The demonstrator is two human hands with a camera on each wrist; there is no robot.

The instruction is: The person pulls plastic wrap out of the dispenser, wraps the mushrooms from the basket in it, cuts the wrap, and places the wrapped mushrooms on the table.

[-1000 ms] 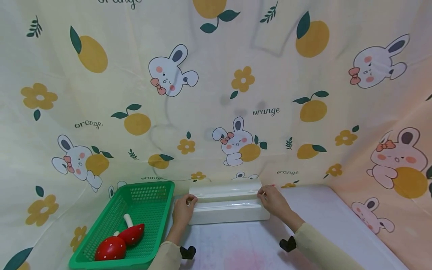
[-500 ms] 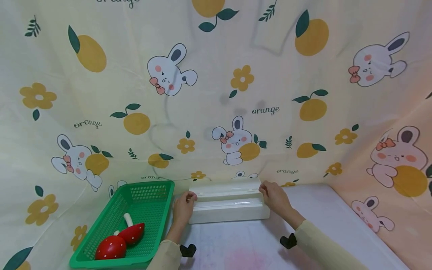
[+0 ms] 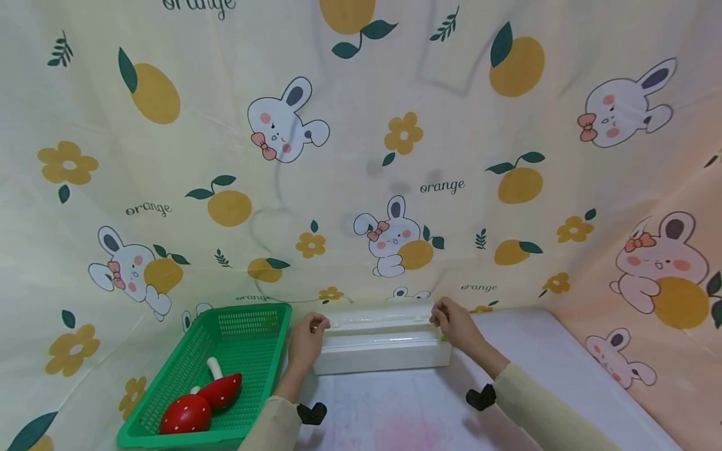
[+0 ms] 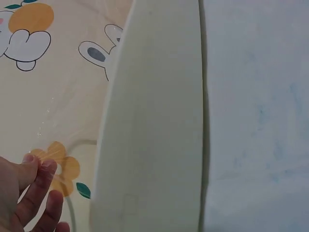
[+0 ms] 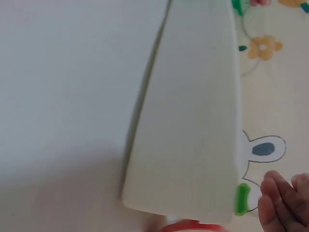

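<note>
A long white cling film dispenser (image 3: 383, 358) stands at the back of the table with its lid (image 3: 380, 313) raised. Clear film (image 4: 46, 164) shows as a glossy sheet between the hands. My left hand (image 3: 307, 338) pinches the film at the left end between thumb and index finger; the left wrist view shows this pinch beside the dispenser's pale wall (image 4: 154, 116). At the other end my right hand (image 3: 457, 322) has its thumb and fingertips together at the film's right edge. A small green cutter piece (image 5: 242, 199) sits on the dispenser's edge close to those fingers.
Left of the dispenser lies a green mesh basket (image 3: 248, 344) holding a red toy mushroom with white dots (image 3: 186, 414) and another red one (image 3: 221, 391). A curtain printed with rabbits and oranges (image 3: 338, 188) hangs behind the white table (image 3: 361, 407).
Both hands have risen slightly beside the dispenser, still at its two ends. The green cutter piece now shows beneath the right hand. The basket and mushrooms have stayed in place.
</note>
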